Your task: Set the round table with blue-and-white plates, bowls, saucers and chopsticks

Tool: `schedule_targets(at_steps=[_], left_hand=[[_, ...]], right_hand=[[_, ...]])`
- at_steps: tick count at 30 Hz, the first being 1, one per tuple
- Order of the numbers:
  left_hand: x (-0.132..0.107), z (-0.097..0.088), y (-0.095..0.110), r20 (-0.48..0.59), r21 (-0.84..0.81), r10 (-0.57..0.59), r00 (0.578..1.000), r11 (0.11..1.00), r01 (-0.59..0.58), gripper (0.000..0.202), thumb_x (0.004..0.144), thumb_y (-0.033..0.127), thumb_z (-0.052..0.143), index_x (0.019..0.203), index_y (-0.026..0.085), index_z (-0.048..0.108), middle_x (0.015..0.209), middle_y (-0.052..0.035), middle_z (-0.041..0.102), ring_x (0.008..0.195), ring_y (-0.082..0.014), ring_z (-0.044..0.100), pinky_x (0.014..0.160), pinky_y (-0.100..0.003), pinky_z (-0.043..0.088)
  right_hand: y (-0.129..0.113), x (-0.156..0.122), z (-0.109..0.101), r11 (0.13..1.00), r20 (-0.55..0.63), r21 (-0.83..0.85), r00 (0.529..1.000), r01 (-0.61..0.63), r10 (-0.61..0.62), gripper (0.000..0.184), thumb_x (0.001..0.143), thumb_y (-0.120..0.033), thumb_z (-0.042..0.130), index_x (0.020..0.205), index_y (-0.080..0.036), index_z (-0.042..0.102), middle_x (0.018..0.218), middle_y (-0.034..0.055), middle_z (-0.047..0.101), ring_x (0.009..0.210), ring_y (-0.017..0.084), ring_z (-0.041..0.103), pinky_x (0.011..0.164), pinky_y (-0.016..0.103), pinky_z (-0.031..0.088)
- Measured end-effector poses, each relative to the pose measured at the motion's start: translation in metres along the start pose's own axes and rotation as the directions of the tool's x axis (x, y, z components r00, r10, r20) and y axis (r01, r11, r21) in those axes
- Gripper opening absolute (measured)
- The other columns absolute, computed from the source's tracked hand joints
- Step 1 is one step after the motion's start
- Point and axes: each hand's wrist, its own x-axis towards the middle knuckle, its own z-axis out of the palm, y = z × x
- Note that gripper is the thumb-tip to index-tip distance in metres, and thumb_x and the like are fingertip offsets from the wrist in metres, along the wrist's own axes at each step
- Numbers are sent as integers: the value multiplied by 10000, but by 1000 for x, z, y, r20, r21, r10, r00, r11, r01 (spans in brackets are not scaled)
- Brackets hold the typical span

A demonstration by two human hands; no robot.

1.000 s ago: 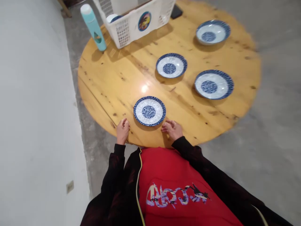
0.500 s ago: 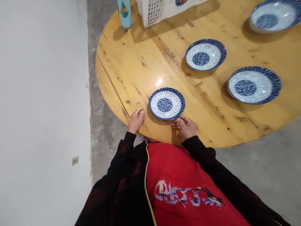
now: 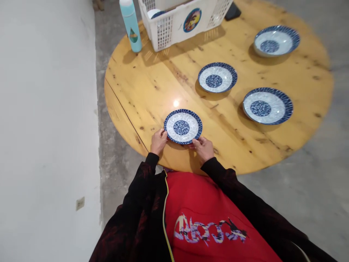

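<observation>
A small blue-and-white patterned plate (image 3: 182, 126) sits near the front edge of a round wooden table (image 3: 152, 87). My left hand (image 3: 158, 141) grips its left rim with curled fingers. My right hand (image 3: 203, 147) holds the near right rim, fingers closed on the edge. Both sleeves are dark, over a red apron.
Three more blue-and-white plates lie further out: one mid-table (image 3: 217, 76), one to the right (image 3: 267, 105), one far right (image 3: 276, 39). A white plastic basket (image 3: 182, 22) and a teal bottle (image 3: 131, 25) stand at the back. A white wall is on the left, with concrete floor around.
Both hands moved from resting on the table beside the plate to gripping its rim on either side. The camera view shifted.
</observation>
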Motion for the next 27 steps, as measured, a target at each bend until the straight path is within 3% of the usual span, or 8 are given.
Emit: schedule_targets(at_steps=[7,13,20,27], left_hand=[[-3,-8,0,51,-169,-119,992,978,126,267,920,358,537,976,153,698,745,-24,665,666,-139,643,618,-234,538],[-17,-25,-15,-14,-315,-164,986,937,151,379,906,431,583,1107,122,672,819,-55,697,642,-113,640,608,-233,545],[-24,-22,-20,-70,-276,-143,987,954,119,397,913,417,574,1167,122,655,829,-51,692,636,-106,632,589,-224,531],[-22,-19,-22,-32,-306,-158,987,942,141,390,903,419,586,1159,133,653,835,-44,681,641,-97,621,573,-202,506]], right_hand=[[-1,-4,0,995,12,64,997,-76,75,426,704,-556,746,892,-191,630,698,38,696,596,193,673,557,312,574],[9,-13,-13,988,-44,124,994,-92,98,458,711,-605,738,881,-201,607,648,16,683,531,156,666,497,262,566],[14,-15,-24,984,-73,136,989,-117,127,386,693,-536,729,827,-199,596,583,10,662,454,142,635,419,231,520],[13,-14,-19,987,-108,118,987,-105,118,359,697,-513,705,830,-203,582,574,0,643,428,131,609,391,215,482]])
